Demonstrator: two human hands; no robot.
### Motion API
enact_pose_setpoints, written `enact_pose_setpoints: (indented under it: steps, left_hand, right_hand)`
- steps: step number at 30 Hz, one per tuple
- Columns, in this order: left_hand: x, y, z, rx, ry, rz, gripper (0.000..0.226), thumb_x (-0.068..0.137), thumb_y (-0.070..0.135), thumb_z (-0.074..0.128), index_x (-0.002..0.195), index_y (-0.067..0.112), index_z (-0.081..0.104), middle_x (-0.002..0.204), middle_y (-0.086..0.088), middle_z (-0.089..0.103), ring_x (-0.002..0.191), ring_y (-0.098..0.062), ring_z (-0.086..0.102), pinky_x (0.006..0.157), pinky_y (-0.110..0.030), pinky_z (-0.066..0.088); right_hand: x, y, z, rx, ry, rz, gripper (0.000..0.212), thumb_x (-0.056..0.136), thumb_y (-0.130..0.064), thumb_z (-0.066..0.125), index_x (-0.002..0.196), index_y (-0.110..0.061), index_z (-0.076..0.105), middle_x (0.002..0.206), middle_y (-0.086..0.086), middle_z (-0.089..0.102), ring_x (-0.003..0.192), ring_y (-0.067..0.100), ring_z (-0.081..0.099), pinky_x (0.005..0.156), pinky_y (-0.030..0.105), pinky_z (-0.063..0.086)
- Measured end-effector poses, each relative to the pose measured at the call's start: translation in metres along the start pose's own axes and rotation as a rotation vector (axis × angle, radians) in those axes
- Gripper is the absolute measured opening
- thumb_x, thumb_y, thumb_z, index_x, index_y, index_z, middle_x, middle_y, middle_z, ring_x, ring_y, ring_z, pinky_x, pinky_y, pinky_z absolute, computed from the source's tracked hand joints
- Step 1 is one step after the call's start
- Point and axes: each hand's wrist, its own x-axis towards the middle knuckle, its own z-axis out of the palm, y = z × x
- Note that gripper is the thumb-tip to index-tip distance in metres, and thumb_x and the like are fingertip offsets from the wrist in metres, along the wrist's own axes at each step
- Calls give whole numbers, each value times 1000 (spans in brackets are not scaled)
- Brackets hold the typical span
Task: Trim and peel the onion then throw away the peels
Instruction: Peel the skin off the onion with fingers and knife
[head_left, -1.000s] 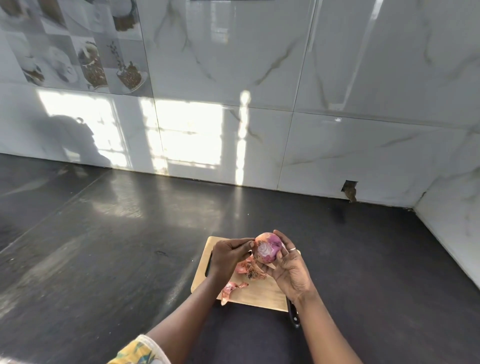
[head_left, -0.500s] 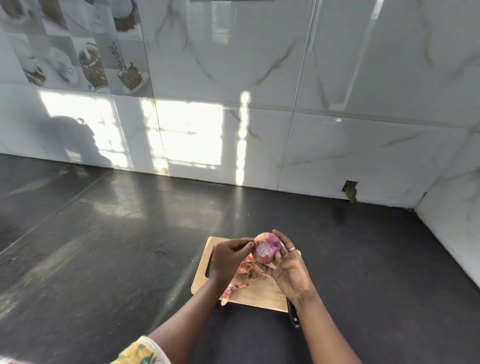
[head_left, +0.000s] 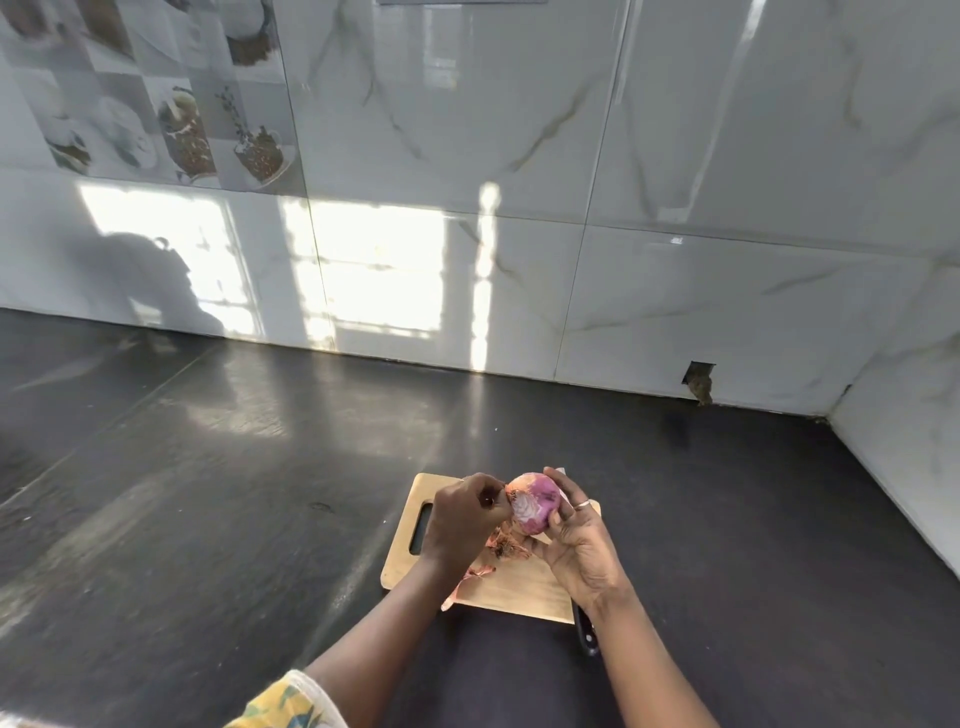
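One onion (head_left: 535, 503), cut face pointing toward the camera: right hand (head_left: 582, 545) cupping it above the cutting board (head_left: 519, 587), left hand (head_left: 467, 519) pinching its skin; loose peels (head_left: 506, 545) lying beneath.

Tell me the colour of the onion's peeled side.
Purple-pink, with a white cut end; the onion shows best in the head view.
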Motion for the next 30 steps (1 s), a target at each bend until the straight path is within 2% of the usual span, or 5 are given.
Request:
enact_pose_setpoints:
  steps: [5,12,18,25,30]
  left_hand:
    - [2,3,-2,-58,47,-156,9,77,14,69,82,7,72,77,-1,71,68,-8,59,61,-1,38]
    - [1,-16,-4,-182,-73,-340,5,76,20,69,71,17,70,65,2,70,64,-14,68,65,-32,57]
    - [-2,-11,-1,-152,-126,-271,15,81,11,62,89,18,73,76,6,70,66,-1,64,58,-7,47]
    - [-3,-4,-2,-444,-208,-281,19,83,29,63,92,16,72,85,0,73,81,-12,69,73,-27,55]
    - [-1,3,3,-781,-328,-473,20,89,15,58,102,6,69,97,-11,68,89,-17,61,77,-27,50]
  right_hand:
    - [0,3,-1,57,-53,-17,68,54,20,58,109,-19,66,117,8,65,102,27,66,76,47,54]
    - [2,1,-5,104,-127,-57,88,39,-12,93,119,-20,59,120,11,62,105,35,62,83,54,52]
    - [-1,3,-2,127,-144,-55,85,34,-13,94,113,-19,64,113,11,67,99,33,66,77,50,55]
    - [0,7,-4,140,-82,-44,94,33,-16,94,120,-17,58,115,13,65,100,35,65,78,50,54]
    - [-2,6,-3,140,-10,-30,31,88,-20,54,119,-19,59,113,14,63,90,29,68,69,43,57]
